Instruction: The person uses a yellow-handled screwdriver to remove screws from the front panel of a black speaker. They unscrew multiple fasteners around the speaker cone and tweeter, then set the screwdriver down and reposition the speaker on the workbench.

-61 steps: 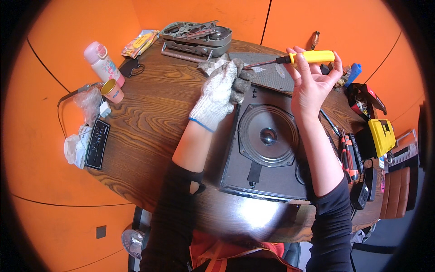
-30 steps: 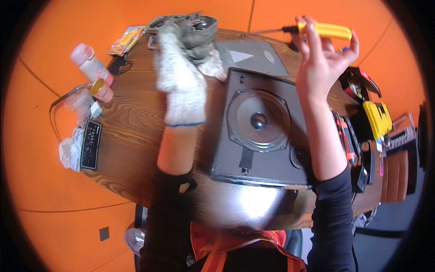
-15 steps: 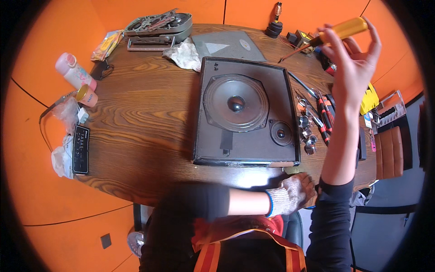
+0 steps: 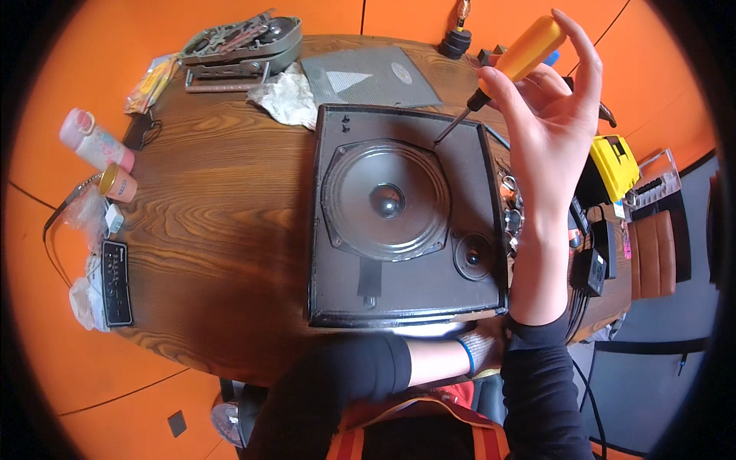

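Just behind the paper cup [image 4: 123,186] is a pink-and-white bottle [image 4: 98,144], with a yellow packet [image 4: 151,84] farther back; in front are a white adapter [image 4: 113,220] and a black panel [image 4: 116,284].

"Where's that right hand [image 4: 548,126], from where you stand?"

"Up above the far right part of the speaker cabinet [image 4: 422,291], bare, its fingers bent in a grip, one of them reaching high. The right forearm [image 4: 539,261] slants up along the cabinet's right side, uncovered below the wrist."

"And the left hand [image 4: 481,351]?"

"Gloved, low by the cabinet's near right corner, partly hidden by the right sleeve [image 4: 544,391]. I can't make out its fingers. The left forearm [image 4: 431,362] runs crosswise in front of the cabinet's near edge, its dark sleeve [image 4: 345,379] pushed back."
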A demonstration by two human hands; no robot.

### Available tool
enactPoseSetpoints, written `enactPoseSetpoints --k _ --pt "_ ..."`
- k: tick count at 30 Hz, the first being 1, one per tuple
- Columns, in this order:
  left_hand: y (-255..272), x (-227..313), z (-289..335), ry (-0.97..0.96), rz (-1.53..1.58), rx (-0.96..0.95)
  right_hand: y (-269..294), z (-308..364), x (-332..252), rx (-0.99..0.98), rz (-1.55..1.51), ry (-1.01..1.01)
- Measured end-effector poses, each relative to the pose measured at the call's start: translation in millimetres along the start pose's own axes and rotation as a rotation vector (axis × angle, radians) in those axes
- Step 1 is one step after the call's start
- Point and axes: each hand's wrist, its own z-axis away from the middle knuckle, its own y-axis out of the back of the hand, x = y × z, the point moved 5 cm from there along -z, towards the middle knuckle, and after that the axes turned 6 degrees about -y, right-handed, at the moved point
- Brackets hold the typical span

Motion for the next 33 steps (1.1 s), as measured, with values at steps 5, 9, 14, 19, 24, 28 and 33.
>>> enactPoseSetpoints --k 5,9,14,19,24,28,33 --pt "-6 13 -1 -0.017 0.054 0.0 3 13 5 0.068 0.0 0.074" --pt "-7 24 -4 -0.034 0.101 0.001 8 15 13 0.028 -0.165 0.07" --pt "-9 31 -9 -0.034 0.124 0.002 7 15 12 0.021 -0.057 0.101" --pt "-11 33 -11 -0.032 0.15 0.002 5 18 11 0.036 0.108 0.077" --pt "-12 35 -14 -0.032 0.151 -0.007 8 19 14 0.015 0.12 0.083" --pt "-13 36 -15 -0.034 0.153 -0.01 6 19 17 -0.002 0.099 0.082" --pt "-14 37 -16 -0.035 0.162 -0.011 0 18 17 0.024 0.064 0.199"
